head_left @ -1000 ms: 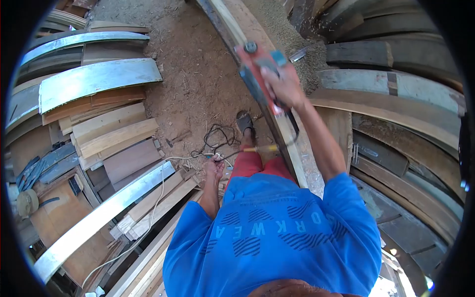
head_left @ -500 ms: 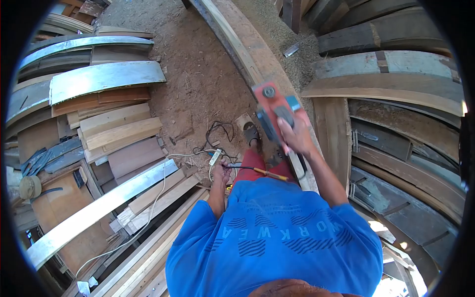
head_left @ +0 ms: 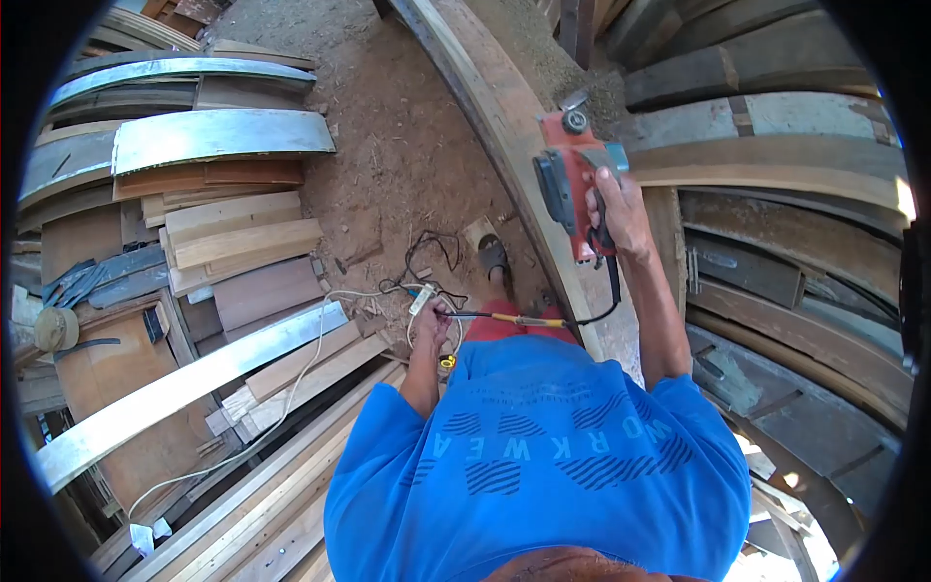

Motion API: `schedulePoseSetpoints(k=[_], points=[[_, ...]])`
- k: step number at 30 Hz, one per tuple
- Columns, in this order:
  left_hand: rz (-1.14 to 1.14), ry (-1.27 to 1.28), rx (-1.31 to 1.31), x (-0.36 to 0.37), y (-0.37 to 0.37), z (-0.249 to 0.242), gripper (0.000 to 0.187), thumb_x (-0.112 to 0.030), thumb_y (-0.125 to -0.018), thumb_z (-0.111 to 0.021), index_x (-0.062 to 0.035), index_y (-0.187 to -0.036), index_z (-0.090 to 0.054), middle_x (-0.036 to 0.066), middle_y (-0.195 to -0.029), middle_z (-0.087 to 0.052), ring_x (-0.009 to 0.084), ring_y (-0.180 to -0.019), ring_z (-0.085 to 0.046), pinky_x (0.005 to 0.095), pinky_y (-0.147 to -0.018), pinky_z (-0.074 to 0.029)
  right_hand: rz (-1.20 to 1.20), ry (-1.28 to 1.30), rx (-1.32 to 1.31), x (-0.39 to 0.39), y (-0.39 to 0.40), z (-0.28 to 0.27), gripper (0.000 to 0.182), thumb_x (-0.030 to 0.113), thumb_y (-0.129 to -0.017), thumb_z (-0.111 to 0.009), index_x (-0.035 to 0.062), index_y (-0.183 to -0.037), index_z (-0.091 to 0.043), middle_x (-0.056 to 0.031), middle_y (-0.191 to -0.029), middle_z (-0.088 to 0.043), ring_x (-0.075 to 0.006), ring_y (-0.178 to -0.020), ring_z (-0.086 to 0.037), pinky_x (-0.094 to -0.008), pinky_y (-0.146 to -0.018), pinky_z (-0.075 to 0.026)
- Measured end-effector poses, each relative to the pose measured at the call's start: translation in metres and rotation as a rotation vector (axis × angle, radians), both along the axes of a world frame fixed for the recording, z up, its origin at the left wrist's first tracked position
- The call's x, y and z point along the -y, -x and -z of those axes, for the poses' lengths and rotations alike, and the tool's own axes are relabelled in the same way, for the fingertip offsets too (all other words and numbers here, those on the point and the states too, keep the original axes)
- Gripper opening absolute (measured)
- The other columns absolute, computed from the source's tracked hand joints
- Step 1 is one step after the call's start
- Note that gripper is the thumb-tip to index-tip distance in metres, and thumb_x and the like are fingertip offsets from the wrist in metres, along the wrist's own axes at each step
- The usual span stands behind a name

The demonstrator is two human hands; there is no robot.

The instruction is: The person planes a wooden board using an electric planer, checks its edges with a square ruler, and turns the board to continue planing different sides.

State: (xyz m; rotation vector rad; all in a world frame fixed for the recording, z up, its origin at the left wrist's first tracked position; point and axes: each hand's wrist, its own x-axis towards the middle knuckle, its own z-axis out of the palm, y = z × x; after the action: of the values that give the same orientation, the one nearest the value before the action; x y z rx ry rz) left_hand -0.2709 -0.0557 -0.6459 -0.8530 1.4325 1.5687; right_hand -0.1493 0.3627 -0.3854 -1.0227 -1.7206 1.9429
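My right hand [head_left: 621, 211] is wrapped round the handle of a red electric planer [head_left: 564, 175], which is over the right side of the long bench plank [head_left: 519, 92]. A narrow wood strip [head_left: 456, 73] runs along the plank's left edge, to the left of the planer. From the planer's rear a black power cord [head_left: 613, 291], partly wrapped in yellow tape, loops across my lap to my left hand [head_left: 430, 325]. The fingers of that hand are closed round the cord. Right beside them is a white power strip [head_left: 423, 298].
Stacked boards [head_left: 242, 242] and pale metal-faced pieces [head_left: 223, 133] line the left side. Large curved timbers [head_left: 766, 160] fill the right. A dark cable [head_left: 427, 254] lies tangled on the dirt floor [head_left: 378, 145] near my sandalled foot [head_left: 492, 254].
My right hand has shifted the planer right and slightly forward, off the wood strip, and its rear cord now shows. My left hand stays closed on the cord.
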Motion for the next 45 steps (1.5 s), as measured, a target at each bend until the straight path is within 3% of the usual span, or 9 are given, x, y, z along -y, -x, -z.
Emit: schedulePoseSetpoints(k=[3,5,14,23,30,35,39,43,45], points=[[-0.011,-0.088,0.034,0.001,-0.017,0.035,0.017,-0.025,-0.092,-0.064,-0.0184,-0.077,-0.059,-0.005,-0.067,-0.058,0.013,-0.066,-0.056,0.031,-0.068,-0.045,-0.049,-0.051,0.107,0.018,-0.049,0.02,0.043,0.044,-0.103,-0.053,0.0039,-0.089,-0.058,0.0022,-0.064,-0.052,-0.0069,-0.052,-0.049,-0.0253,-0.047,-0.041],[0.041,-0.06,0.039,-0.006,-0.028,0.015,0.018,-0.025,-0.092,-0.063,-0.0192,-0.075,-0.059,-0.005,-0.067,-0.058,0.0127,-0.065,-0.056,0.0311,-0.068,-0.044,-0.061,-0.023,0.196,0.036,-0.076,0.015,0.046,0.046,-0.102,-0.053,0.0063,-0.08,-0.054,0.0018,-0.063,-0.052,-0.0077,-0.053,-0.05,-0.0262,-0.048,-0.042],[0.039,-0.013,0.009,0.019,-0.062,-0.003,0.011,-0.026,-0.091,-0.065,-0.019,-0.084,-0.061,-0.005,-0.07,-0.058,0.0135,-0.071,-0.056,0.0334,-0.07,-0.044,-0.181,0.03,0.194,0.119,-0.162,0.036,0.043,0.041,-0.099,-0.056,0.0005,-0.087,-0.058,-0.0036,-0.064,-0.056,-0.0126,-0.057,-0.056,-0.0313,-0.053,-0.047],[-0.119,0.049,0.005,0.069,-0.089,0.012,0.015,-0.027,-0.092,-0.065,-0.0171,-0.081,-0.061,-0.004,-0.07,-0.059,0.0148,-0.073,-0.057,0.0346,-0.072,-0.045,-0.221,-0.158,0.221,0.071,-0.047,0.054,0.045,0.045,-0.098,-0.058,0.0011,-0.088,-0.063,-0.006,-0.064,-0.06,-0.0166,-0.059,-0.06,-0.0355,-0.055,-0.048],[-0.203,0.022,-0.091,0.076,-0.094,-0.018,0.015,-0.026,-0.092,-0.066,-0.016,-0.082,-0.06,-0.002,-0.071,-0.06,0.0158,-0.067,-0.059,0.0328,-0.066,-0.048,-0.108,-0.067,0.077,0.034,0.04,0.028,0.046,0.047,-0.102,-0.053,0.0049,-0.087,-0.065,0.0013,-0.066,-0.056,-0.0084,-0.052,-0.053,-0.0265,-0.047,-0.042],[-0.226,0.017,-0.081,0.117,-0.127,-0.002,0.014,-0.025,-0.088,-0.069,-0.0166,-0.083,-0.06,-0.002,-0.07,-0.06,0.0155,-0.065,-0.057,0.0356,-0.07,-0.047,-0.052,0.133,-0.141,0.066,-0.058,0.018,0.044,0.048,-0.102,-0.056,0.0043,-0.101,-0.063,0.0033,-0.068,-0.054,-0.0062,-0.052,-0.049,-0.0245,-0.045,-0.04],[-0.217,-0.071,0.013,0.128,-0.152,0.0,0.017,-0.027,-0.088,-0.068,-0.0188,-0.076,-0.059,-0.002,-0.069,-0.06,0.0165,-0.069,-0.057,0.0358,-0.074,-0.045,0.111,0.151,0.01,0.119,-0.15,0.007,0.043,0.048,-0.102,-0.056,0.0055,-0.102,-0.062,0.0034,-0.068,-0.054,-0.0064,-0.052,-0.05,-0.024,-0.046,-0.041],[-0.088,-0.131,0.106,0.145,-0.17,0.006,0.012,-0.025,-0.091,-0.065,-0.0157,-0.087,-0.059,-0.001,-0.074,-0.06,0.0175,-0.076,-0.057,0.0336,-0.08,-0.047,0.198,0.056,0.136,0.166,-0.241,0.014,0.043,0.048,-0.101,-0.058,0.0058,-0.1,-0.062,0.0027,-0.067,-0.055,-0.0069,-0.052,-0.052,-0.0241,-0.045,-0.042],[0.011,-0.095,0.066,0.158,-0.179,0.015,0.016,-0.03,-0.089,-0.067,-0.0175,-0.082,-0.059,-0.001,-0.072,-0.061,0.0171,-0.071,-0.058,0.0362,-0.074,-0.048,0.275,0.033,0.192,0.189,-0.281,0.012,0.043,0.049,-0.1,-0.059,0.0057,-0.098,-0.062,0.0022,-0.067,-0.055,-0.007,-0.051,-0.052,-0.0239,-0.046,-0.043]])
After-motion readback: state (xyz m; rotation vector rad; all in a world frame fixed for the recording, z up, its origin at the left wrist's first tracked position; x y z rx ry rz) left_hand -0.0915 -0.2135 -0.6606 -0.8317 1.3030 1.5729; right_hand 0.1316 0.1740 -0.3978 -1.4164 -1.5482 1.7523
